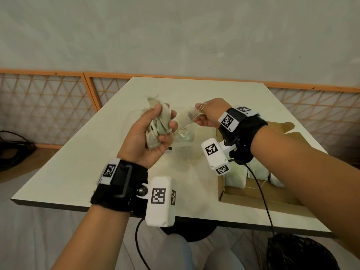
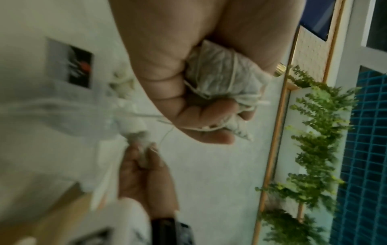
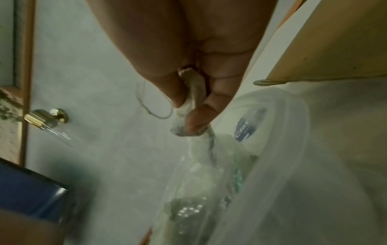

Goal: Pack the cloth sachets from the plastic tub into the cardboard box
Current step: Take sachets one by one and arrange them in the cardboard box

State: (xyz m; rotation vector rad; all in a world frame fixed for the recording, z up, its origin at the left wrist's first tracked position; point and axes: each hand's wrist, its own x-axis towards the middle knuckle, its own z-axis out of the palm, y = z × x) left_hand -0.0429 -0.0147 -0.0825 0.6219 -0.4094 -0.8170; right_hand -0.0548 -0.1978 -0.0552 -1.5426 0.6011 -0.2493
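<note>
My left hand (image 1: pixel 162 124) is raised over the table and grips a bunch of pale cloth sachets (image 1: pixel 155 131) with strings, also seen in the left wrist view as sachets (image 2: pixel 222 79) in the fist. My right hand (image 1: pixel 198 114) pinches the top of one sachet (image 1: pixel 188 116) above the clear plastic tub (image 1: pixel 185 139). In the right wrist view the thumb and fingers (image 3: pixel 196 119) squeeze that sachet (image 3: pixel 191 92) over the tub (image 3: pixel 276 149). The cardboard box (image 1: pixel 253 193) lies open at the right, with several sachets (image 1: pixel 234 177) inside.
The white table (image 1: pixel 78 162) ends at a near edge close to my body. A black cable (image 1: pixel 261 193) runs from my right wrist across the box. An orange lattice fence (image 1: pixel 48 106) stands behind the table. Coiled cables (image 1: pixel 13 151) lie at the far left.
</note>
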